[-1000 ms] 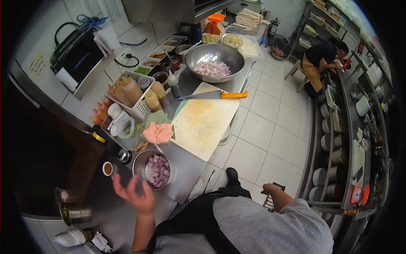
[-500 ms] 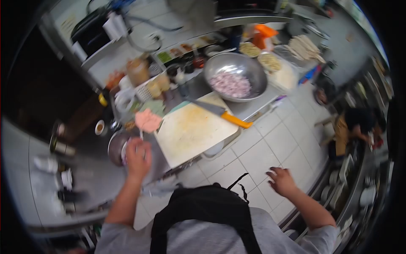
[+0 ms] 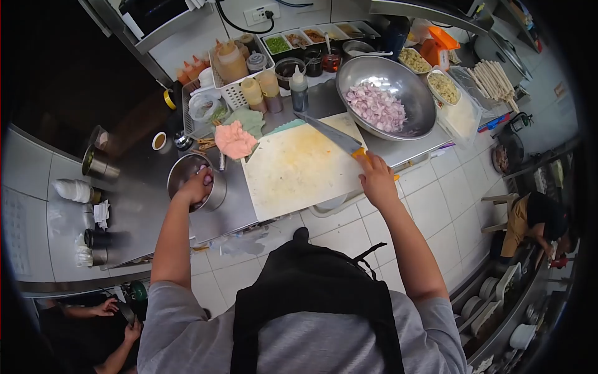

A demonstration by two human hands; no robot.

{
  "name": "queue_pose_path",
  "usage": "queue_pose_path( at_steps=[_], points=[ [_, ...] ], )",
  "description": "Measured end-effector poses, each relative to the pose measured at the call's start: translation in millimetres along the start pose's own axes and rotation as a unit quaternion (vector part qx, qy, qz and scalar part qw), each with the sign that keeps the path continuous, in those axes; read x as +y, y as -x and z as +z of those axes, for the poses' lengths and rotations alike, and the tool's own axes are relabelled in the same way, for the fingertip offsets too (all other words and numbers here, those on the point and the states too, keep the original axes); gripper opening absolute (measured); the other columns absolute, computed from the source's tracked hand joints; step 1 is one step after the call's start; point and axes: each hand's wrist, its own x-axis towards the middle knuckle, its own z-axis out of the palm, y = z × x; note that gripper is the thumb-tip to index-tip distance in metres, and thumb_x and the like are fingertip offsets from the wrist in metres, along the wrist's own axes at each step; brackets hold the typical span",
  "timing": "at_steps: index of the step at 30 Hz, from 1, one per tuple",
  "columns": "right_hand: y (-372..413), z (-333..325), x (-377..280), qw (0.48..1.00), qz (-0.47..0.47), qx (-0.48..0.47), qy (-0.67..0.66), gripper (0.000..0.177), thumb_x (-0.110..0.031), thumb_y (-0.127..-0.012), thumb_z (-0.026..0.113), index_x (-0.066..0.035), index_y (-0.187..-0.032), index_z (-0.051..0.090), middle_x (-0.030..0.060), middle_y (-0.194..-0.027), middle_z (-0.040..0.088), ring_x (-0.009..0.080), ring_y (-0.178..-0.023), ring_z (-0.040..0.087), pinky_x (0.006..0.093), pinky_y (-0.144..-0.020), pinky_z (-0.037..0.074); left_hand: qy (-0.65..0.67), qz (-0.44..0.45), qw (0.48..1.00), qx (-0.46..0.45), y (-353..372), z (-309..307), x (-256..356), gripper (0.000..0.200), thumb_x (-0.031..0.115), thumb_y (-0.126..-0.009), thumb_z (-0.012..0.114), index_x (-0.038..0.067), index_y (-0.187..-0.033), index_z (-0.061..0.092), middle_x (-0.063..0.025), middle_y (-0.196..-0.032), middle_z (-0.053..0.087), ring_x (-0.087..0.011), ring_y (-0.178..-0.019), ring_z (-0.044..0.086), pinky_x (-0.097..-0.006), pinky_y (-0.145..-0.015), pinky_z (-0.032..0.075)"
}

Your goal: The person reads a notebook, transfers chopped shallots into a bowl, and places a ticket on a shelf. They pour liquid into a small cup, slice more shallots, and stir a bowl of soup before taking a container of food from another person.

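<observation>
My left hand is down inside a steel pot at the left of the board, its fingers curled round a purple shallot; part of the fingers is hidden. My right hand is closed over the yellow-orange handle of a kitchen knife. The knife's blade lies across the upper right of a stained white cutting board, its tip pointing to the back. Behind the board's right side, a large steel bowl holds sliced shallots.
A pink cloth and a green cloth lie at the board's left corner. Sauce bottles and a white basket stand behind. One person is at lower left, another at far right.
My right hand has come from over the floor at right onto the knife handle. My left hand has gone deeper into the pot. The view has shifted, and a person appears at lower left.
</observation>
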Motion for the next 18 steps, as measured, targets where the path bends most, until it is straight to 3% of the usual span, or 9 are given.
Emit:
queue_pose_path(
  at_steps=[5, 8, 9, 10, 11, 12, 14, 16, 18],
  points=[
    [-23.2, 15.2, 11.1, 0.994, 0.044, -0.09, 0.039, 0.048, -0.006, -0.094, 0.049, -0.017, -0.14, 0.05, 0.014, -0.122, 0.058, 0.0318, -0.11, 0.06, 0.0461, -0.09, 0.052, 0.01, 0.038, 0.999, 0.033, -6.8, -1.0, -3.1, 0.035, 0.016, -0.085, 0.072, 0.014, -0.118, 0.061, -0.0199, -0.121, 0.063, -0.0386, -0.107, 0.064, -0.0416, -0.095, 0.051],
    [-21.2, 13.9, 12.3, 0.987, 0.067, -0.134, 0.058, 0.05, -0.006, -0.092, 0.053, -0.018, -0.14, 0.05, 0.0167, -0.12, 0.058, 0.0333, -0.108, 0.06, 0.0461, -0.088, 0.053, 0.142, 0.013, 0.989, 0.037, -3.2, -9.0, -4.8, 0.028, 0.012, -0.087, 0.07, 0.013, -0.114, 0.064, -0.0152, -0.107, 0.068, -0.0346, -0.092, 0.067, -0.039, -0.085, 0.054],
    [-17.5, 7.7, 7.7, 0.988, 0.06, -0.133, 0.047, 0.052, -0.006, -0.089, 0.056, -0.016, -0.14, 0.05, 0.0212, -0.118, 0.059, 0.0348, -0.097, 0.064, 0.0469, -0.086, 0.055, 0.14, 0.008, 0.99, 0.033, -2.4, -7.1, -8.8, 0.028, 0.012, -0.087, 0.07, 0.013, -0.114, 0.064, -0.0152, -0.107, 0.068, -0.0346, -0.092, 0.067, -0.039, -0.085, 0.054],
    [-11.8, -1.3, 0.1, 0.988, 0.056, -0.138, 0.042, 0.052, -0.006, -0.089, 0.056, -0.016, -0.14, 0.05, 0.0212, -0.118, 0.059, 0.0348, -0.097, 0.064, 0.0469, -0.086, 0.055, 0.165, 0.032, 0.984, 0.065, -0.2, -6.2, -14.0, 0.024, 0.011, -0.09, 0.066, 0.01, -0.114, 0.064, -0.0096, -0.098, 0.066, -0.0236, -0.08, 0.062, -0.0333, -0.074, 0.051],
    [-5.8, -16.5, -11.8, 0.984, 0.101, -0.147, -0.013, 0.05, -0.006, -0.091, 0.057, -0.014, -0.139, 0.049, 0.0225, -0.111, 0.062, 0.0361, -0.09, 0.065, 0.0475, -0.082, 0.055, 0.189, 0.056, 0.975, 0.098, 2.1, -5.4, -18.1, 0.022, 0.01, -0.093, 0.062, 0.007, -0.115, 0.065, -0.0041, -0.09, 0.065, -0.0126, -0.067, 0.058, -0.0276, -0.063, 0.049],
    [2.1, -22.7, -19.9, 0.975, 0.145, -0.156, -0.066, 0.047, -0.007, -0.093, 0.057, -0.012, -0.139, 0.049, 0.0239, -0.105, 0.064, 0.0373, -0.083, 0.067, 0.048, -0.079, 0.055, 0.189, 0.048, 0.976, 0.099, 7.6, -8.6, -16.1, 0.022, 0.01, -0.093, 0.062, 0.007, -0.115, 0.065, -0.0041, -0.09, 0.065, -0.0126, -0.067, 0.058, -0.0276, -0.063, 0.049],
    [24.9, -21.9, -19.4, 0.96, 0.172, -0.16, -0.151, 0.041, -0.011, -0.096, 0.056, -0.01, -0.137, 0.048, 0.0208, -0.093, 0.065, 0.0338, -0.073, 0.066, 0.0455, -0.071, 0.054, 0.416, -0.022, 0.899, 0.136, 25.3, -25.2, 4.1, 0.024, 0.02, -0.1, 0.061, 0.014, -0.123, 0.066, -0.0013, -0.098, 0.066, -0.01, -0.073, 0.059, -0.0254, -0.063, 0.048],
    [37.4, -30.4, -23.0, 0.937, 0.208, -0.159, -0.23, 0.036, -0.015, -0.1, 0.055, -0.007, -0.135, 0.048, 0.0178, -0.08, 0.065, 0.0303, -0.063, 0.065, 0.043, -0.063, 0.053, 0.472, -0.026, 0.867, 0.155, 42.7, -34.8, 31.6, 0.029, 0.024, -0.104, 0.056, 0.013, -0.13, 0.063, 0.0023, -0.096, 0.063, -0.0041, -0.069, 0.053, -0.0191, -0.06, 0.043],
    [42.8, -51.9, -34.0, 0.847, 0.333, -0.25, -0.331, 0.033, -0.023, -0.103, 0.056, -0.005, -0.13, 0.049, 0.0083, -0.065, 0.057, 0.0193, -0.054, 0.059, 0.0354, -0.053, 0.048, 0.504, 0.077, 0.842, 0.177, 59.9, -32.1, 71.8, 0.038, 0.024, -0.103, 0.056, 0.011, -0.138, 0.057, 0.0011, -0.097, 0.06, -0.0025, -0.071, 0.055, -0.0184, -0.057, 0.041]
  ],
)
